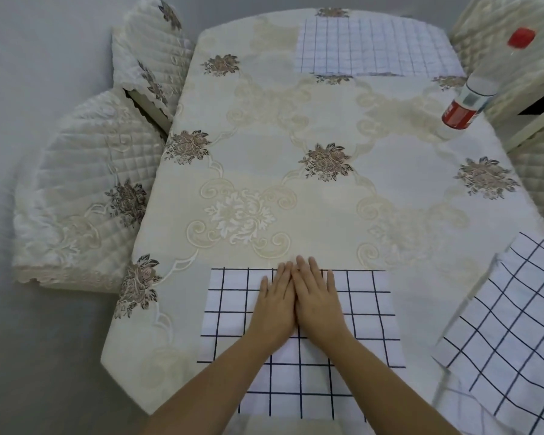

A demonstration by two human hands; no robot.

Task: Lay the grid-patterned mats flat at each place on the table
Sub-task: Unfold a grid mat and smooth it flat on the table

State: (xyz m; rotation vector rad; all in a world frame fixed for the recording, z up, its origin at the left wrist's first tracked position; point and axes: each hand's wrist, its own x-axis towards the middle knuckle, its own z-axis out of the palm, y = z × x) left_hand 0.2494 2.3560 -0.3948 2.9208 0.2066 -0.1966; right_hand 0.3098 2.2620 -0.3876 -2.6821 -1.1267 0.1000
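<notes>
The desk (405, 171) was covered by a cream tablecloth (242, 215) with brown flower clusters and pale scrollwork. On its near edge, straight in front of the person, lay the near mat (230, 312), white with a dark grid. It was spread flat on the cloth, and its near part ran down toward the desk's edge between the forearms. Both hands rested on the middle of this mat, palms down. The left hand (275, 306) and the right hand (319, 301) lay side by side, touching along their inner edges, with fingers straight and close together, gripping nothing. Their fingertips reached the mat's far edge and just onto the cloth beyond it. A second grid mat, the far mat (377, 47), lay flat at the opposite end of the desk, its lines looking fainter. A third, the right mat (515, 324), lay askew at the near right corner, turned at an angle to the desk's edge, with its upper left border lifted and more grid cloth showing beneath it at the bottom. Whether it lay fully flat could not be told. A clear bottle (471, 95) with a red cap and a red label stood near the right edge, well apart from all three mats. Chairs in quilted cream covers stood around: a near chair (76, 196) and a far chair (151, 54) on the left, and another chair (500, 58) at the far right.
</notes>
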